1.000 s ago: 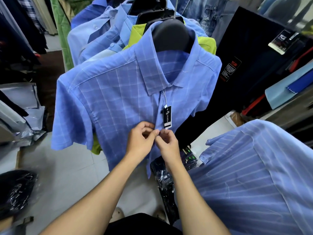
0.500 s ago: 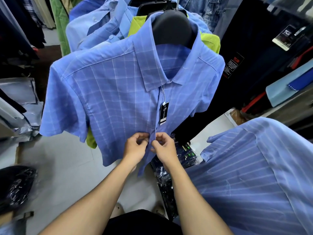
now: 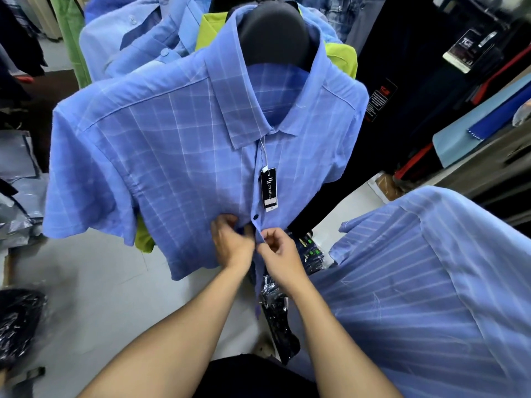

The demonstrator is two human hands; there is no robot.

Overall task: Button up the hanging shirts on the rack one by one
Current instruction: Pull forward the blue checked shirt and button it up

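A blue checked short-sleeved shirt [image 3: 178, 156] hangs on a black hanger [image 3: 274, 38] straight ahead. A black price tag [image 3: 268, 188] dangles from its collar. One dark button [image 3: 255, 216] is fastened just under the tag. My left hand [image 3: 231, 244] pinches the left edge of the placket right below that button. My right hand [image 3: 280, 252] pinches the right edge beside it; thumb and fingers are closed on the cloth. The button between my fingers is hidden.
More blue shirts [image 3: 138, 38] and a lime-green one [image 3: 342, 58] hang behind. A blue striped shirt [image 3: 431, 282] hangs close at the right. Dark plastic-wrapped packs [image 3: 278, 317] lie on the pale floor [image 3: 94, 297] below; dark clothes and shelves stand at the right.
Both hands have moved down the placket to a lower spot. The button under the tag now shows fastened. The shirt looms closer and larger in view.
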